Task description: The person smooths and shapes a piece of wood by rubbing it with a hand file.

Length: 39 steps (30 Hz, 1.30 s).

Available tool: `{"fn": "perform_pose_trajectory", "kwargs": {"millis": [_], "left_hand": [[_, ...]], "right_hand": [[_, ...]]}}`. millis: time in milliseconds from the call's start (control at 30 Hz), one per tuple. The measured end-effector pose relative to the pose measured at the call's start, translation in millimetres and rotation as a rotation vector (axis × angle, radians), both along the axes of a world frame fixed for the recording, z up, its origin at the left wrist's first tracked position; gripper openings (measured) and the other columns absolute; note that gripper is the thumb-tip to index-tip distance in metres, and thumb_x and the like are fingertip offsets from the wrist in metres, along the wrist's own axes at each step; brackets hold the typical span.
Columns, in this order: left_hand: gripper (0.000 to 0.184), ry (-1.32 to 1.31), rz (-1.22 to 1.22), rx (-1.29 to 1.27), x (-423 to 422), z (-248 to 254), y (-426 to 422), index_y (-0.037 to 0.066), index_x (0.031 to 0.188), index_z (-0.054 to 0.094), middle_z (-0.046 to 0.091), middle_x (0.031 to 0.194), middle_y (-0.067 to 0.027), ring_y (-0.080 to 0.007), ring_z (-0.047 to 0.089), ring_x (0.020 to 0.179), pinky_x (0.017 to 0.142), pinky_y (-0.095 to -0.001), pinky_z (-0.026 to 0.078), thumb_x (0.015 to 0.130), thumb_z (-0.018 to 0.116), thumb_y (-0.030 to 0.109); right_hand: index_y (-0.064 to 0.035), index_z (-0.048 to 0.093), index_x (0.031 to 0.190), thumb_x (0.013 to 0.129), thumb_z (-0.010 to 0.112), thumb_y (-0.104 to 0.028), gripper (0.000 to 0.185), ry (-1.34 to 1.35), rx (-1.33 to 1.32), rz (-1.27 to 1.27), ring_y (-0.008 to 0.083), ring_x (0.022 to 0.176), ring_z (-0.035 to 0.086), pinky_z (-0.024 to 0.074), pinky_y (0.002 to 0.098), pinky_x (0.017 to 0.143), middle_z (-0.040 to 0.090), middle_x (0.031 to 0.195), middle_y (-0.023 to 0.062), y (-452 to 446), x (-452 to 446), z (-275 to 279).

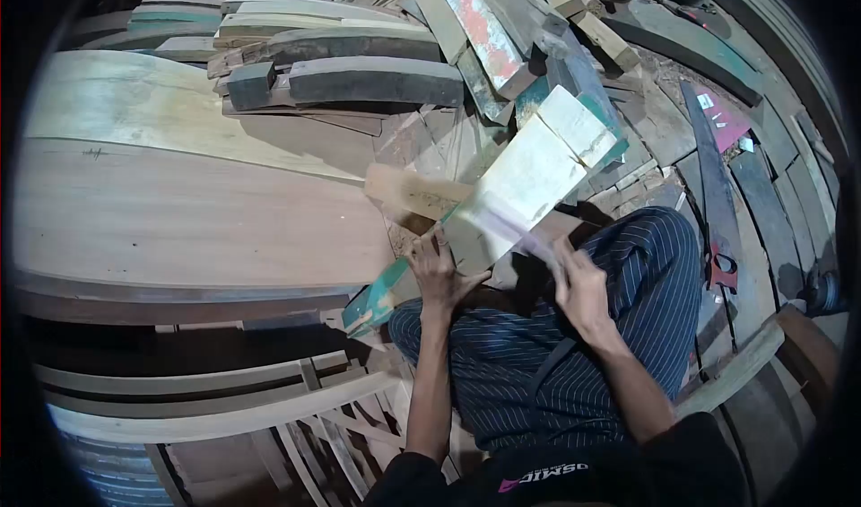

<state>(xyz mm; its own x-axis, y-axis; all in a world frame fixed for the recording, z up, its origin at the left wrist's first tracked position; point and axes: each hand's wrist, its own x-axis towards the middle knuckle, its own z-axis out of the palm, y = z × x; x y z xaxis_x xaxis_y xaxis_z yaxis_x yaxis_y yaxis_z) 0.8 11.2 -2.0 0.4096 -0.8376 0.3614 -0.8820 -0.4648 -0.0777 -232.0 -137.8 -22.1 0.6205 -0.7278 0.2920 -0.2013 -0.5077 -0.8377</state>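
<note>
Pale board [533, 168] slants lengthwise — far end rightward.

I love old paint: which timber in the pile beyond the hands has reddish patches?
The slanting beam at top centre, beyond the pale board; it alone in that pile shows reddish patches over white.

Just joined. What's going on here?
A person seated in dark pinstriped trousers is working over a pale rectangular wooden board, left hand at its near end. The right hand grips a slim purplish item, too blurred to identify. A long red-handled saw lies off to the right.
</note>
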Motion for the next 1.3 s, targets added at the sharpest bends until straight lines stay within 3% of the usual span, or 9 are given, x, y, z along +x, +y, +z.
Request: {"fn": "perform_pose_trajectory", "kwargs": {"millis": [367, 500, 633, 700, 833, 967, 1100, 1200, 1300], "left_hand": [[0.131, -0.007, 0.027, -0.011, -2.2, -4.1, 2.5, -0.006, 0.147, 0.043, 0.055, 0.124, -0.0211, -0.0366, 0.051, 0.119, 0.100, -0.0551, 0.035, 0.050, 0.083, 0.074], [0.134, -0.105, 0.003, -0.019, -3.4, -8.1, 3.0, -0.008, 0.148, 0.040, 0.052, 0.119, -0.0185, -0.0360, 0.050, 0.110, 0.097, -0.0536, 0.034, 0.054, 0.074, 0.080], [0.134, -0.085, -0.027, -0.045, -4.8, -5.4, 2.2, -0.010, 0.148, 0.039, 0.052, 0.121, -0.0194, -0.0364, 0.049, 0.112, 0.100, -0.0550, 0.034, 0.054, 0.076, 0.078], [0.132, -0.076, 0.002, -0.035, -8.3, -5.8, -0.2, -0.010, 0.146, 0.041, 0.052, 0.121, -0.0197, -0.0368, 0.049, 0.113, 0.101, -0.0553, 0.034, 0.054, 0.077, 0.077], [0.131, -0.100, 0.018, -0.030, -8.1, -4.0, 0.6, -0.010, 0.145, 0.043, 0.052, 0.122, -0.0191, -0.0370, 0.050, 0.111, 0.100, -0.0551, 0.034, 0.052, 0.077, 0.077], [0.132, -0.109, 0.020, -0.017, -12.1, -1.9, 1.1, -0.009, 0.145, 0.043, 0.054, 0.123, -0.0196, -0.0356, 0.052, 0.113, 0.100, -0.0532, 0.035, 0.053, 0.076, 0.080], [0.132, -0.080, 0.006, -0.044, -8.1, -4.3, 0.4, -0.008, 0.145, 0.043, 0.053, 0.121, -0.0190, -0.0353, 0.051, 0.112, 0.099, -0.0532, 0.036, 0.052, 0.077, 0.079], [0.132, -0.126, -0.020, -0.051, -8.7, -4.5, 2.7, -0.009, 0.144, 0.043, 0.053, 0.117, -0.0189, -0.0360, 0.049, 0.106, 0.095, -0.0534, 0.036, 0.053, 0.075, 0.081], [0.132, -0.133, -0.016, -0.052, -4.3, -6.6, -1.9, -0.009, 0.145, 0.043, 0.052, 0.118, -0.0187, -0.0358, 0.049, 0.106, 0.095, -0.0538, 0.035, 0.054, 0.073, 0.083]], "right_hand": [[0.0041, 0.061, 0.129, 0.095, 0.066, -0.007, 0.035, 0.132, 0.091, 0.079, 0.0479, 0.088, 0.068, 0.0556, 0.0446, 0.073, 0.067, 0.103, 0.0301, 5.8, -1.0, 2.5], [0.0076, 0.057, 0.132, 0.097, 0.063, -0.006, 0.038, -0.170, 0.351, -0.364, 0.0471, 0.099, 0.068, 0.0558, 0.0449, 0.082, 0.067, 0.113, 0.0322, 9.4, 17.3, 5.9], [0.0076, 0.054, 0.134, 0.095, 0.065, -0.008, 0.043, 0.342, 0.203, 0.179, 0.0464, 0.102, 0.068, 0.0553, 0.0448, 0.082, 0.066, 0.117, 0.0320, 4.4, -4.5, 15.6], [0.0075, 0.057, 0.132, 0.094, 0.067, -0.006, 0.042, -0.168, 0.029, -0.241, 0.0448, 0.094, 0.069, 0.0546, 0.0472, 0.081, 0.067, 0.111, 0.0300, 4.3, 14.8, -7.8], [0.0102, 0.059, 0.129, 0.096, 0.064, -0.004, 0.036, 0.113, 0.143, 0.056, 0.0448, 0.094, 0.069, 0.0536, 0.0470, 0.082, 0.067, 0.110, 0.0312, 4.4, -3.8, -4.4], [0.0034, 0.060, 0.132, 0.093, 0.066, -0.002, 0.040, -0.259, 0.299, -0.370, 0.0443, 0.087, 0.068, 0.0549, 0.0450, 0.076, 0.068, 0.102, 0.0280, 8.3, 18.5, 1.4], [0.0066, 0.058, 0.133, 0.095, 0.066, -0.004, 0.040, 0.130, 0.076, 0.045, 0.0403, 0.091, 0.071, 0.0548, 0.0447, 0.077, 0.068, 0.113, 0.0285, 1.3, -5.5, 0.0], [0.0002, 0.063, 0.130, 0.084, 0.073, -0.001, 0.047, -0.278, 0.357, -0.462, 0.0411, 0.079, 0.067, 0.0552, 0.0435, 0.073, 0.067, 0.096, 0.0247, 0.4, 18.8, 9.5], [0.0025, 0.061, 0.132, 0.085, 0.073, -0.002, 0.049, 0.126, -0.025, 0.081, 0.0416, 0.082, 0.068, 0.0556, 0.0419, 0.073, 0.067, 0.096, 0.0249, 1.5, -7.6, -6.1]]}}
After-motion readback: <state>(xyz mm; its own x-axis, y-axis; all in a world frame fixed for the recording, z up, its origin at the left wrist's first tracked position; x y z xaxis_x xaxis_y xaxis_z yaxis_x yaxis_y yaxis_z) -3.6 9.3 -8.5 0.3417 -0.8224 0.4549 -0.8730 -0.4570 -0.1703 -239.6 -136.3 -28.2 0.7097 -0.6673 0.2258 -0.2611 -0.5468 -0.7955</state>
